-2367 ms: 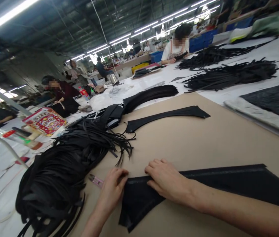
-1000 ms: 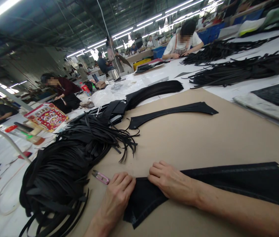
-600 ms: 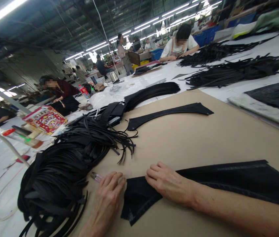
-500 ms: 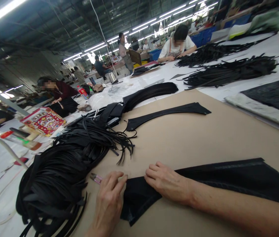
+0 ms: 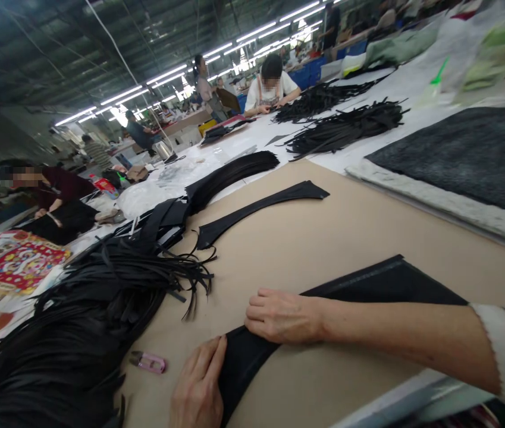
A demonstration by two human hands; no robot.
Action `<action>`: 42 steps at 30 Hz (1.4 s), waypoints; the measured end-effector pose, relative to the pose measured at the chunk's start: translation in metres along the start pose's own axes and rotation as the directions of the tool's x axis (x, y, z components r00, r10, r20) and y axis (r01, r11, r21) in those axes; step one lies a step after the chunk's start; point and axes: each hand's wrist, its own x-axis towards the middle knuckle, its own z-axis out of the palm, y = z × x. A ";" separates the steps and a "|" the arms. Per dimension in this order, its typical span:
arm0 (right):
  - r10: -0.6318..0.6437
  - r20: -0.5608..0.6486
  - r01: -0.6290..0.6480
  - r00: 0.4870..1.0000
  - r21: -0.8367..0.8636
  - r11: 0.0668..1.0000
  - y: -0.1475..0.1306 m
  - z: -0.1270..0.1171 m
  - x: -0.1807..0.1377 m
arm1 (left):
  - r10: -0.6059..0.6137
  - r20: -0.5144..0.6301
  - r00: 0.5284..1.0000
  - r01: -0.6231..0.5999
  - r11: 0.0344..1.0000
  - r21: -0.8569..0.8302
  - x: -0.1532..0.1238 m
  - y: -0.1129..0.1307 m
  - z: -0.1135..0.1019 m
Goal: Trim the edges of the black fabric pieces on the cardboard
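Observation:
A long black fabric piece (image 5: 381, 284) lies on the tan board (image 5: 323, 238) in front of me. My right hand (image 5: 281, 315) rests on its upper edge near the narrow end, fingers curled and pressed down on the cloth. My left hand (image 5: 198, 386) lies flat against the narrow end of the piece, fingers extended along its edge. A small pink thread snipper (image 5: 147, 361) sits on the board just left of my left hand, untouched.
A big heap of black strips (image 5: 87, 309) lies at my left. A curved black piece (image 5: 256, 208) and a stack of them (image 5: 229, 175) lie farther back. Dark felt pad (image 5: 461, 154) at right. Other people work at tables behind.
The view has swung right and down. My left hand slid back toward me along the narrow end of the fabric; the snipper now lies clear of it. My right hand stays on the edge.

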 end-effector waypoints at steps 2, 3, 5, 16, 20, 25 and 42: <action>0.013 0.000 -0.013 1.000 -0.007 1.000 0.003 -0.001 -0.008 | 0.029 0.016 0.999 -0.029 0.999 0.029 0.000 -0.001 0.002; 0.018 -0.003 -0.018 1.000 -0.008 1.000 0.004 -0.001 -0.011 | 0.041 0.027 0.999 -0.042 0.998 0.041 0.000 -0.001 0.002; 0.026 -0.006 -0.026 1.000 -0.006 1.000 0.005 -0.001 -0.017 | 0.038 0.053 0.998 -0.041 0.997 0.068 0.002 0.001 0.002; 0.065 0.027 -0.064 0.998 -0.023 0.998 0.003 -0.010 -0.031 | 0.060 0.078 0.995 -0.077 0.971 0.225 0.020 0.009 -0.006; 0.059 0.050 -0.058 0.997 -0.016 0.998 0.004 -0.013 -0.031 | 0.081 0.046 0.996 -0.088 0.977 0.193 0.019 0.008 -0.002; 0.056 0.031 -0.056 0.998 0.009 0.998 0.003 -0.011 -0.031 | 0.038 -0.008 0.999 -0.037 0.998 0.051 0.039 0.025 -0.001; 0.022 -0.056 -0.022 0.998 -0.016 1.000 0.007 -0.002 -0.039 | 0.003 -0.068 0.998 0.013 0.974 0.226 0.024 0.014 -0.032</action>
